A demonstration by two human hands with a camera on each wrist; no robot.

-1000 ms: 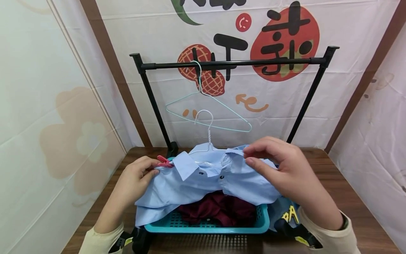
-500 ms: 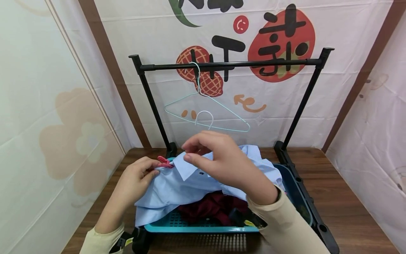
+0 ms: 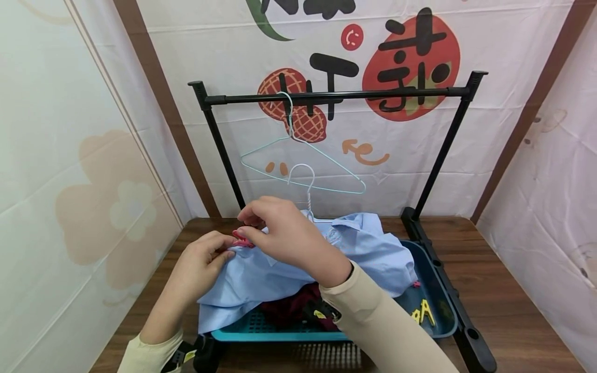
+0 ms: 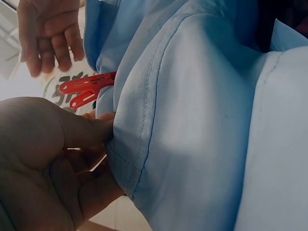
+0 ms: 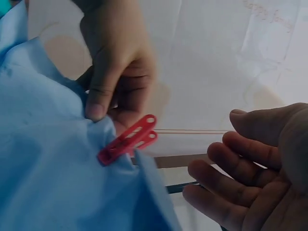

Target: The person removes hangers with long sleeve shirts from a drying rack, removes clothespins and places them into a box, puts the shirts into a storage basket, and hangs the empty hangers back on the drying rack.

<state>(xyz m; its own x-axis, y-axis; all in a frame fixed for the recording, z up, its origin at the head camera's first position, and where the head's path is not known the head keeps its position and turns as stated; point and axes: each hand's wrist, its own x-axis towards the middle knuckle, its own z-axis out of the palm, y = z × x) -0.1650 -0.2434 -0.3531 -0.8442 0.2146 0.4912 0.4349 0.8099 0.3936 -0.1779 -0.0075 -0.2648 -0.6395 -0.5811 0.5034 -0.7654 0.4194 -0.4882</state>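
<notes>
A light blue shirt lies spread over a basket, with a white hanger inside its collar. My left hand pinches the shirt's shoulder fabric between thumb and fingers. Close to those fingertips, a red clothespin is clipped on the shirt; its handles point away from the cloth in the left wrist view. My right hand hovers just beside the clothespin with relaxed fingers, holding nothing. A gap between this hand and the clothespin shows in the right wrist view.
The teal basket contains a dark red garment. To its right, a dark blue tray holds yellow clothespins. Behind stands a black rack, a mint hanger hooked on its bar.
My right hand has moved left across the shirt, from its right shoulder area to the red clothespin. My left hand keeps its pinch in the same place.
</notes>
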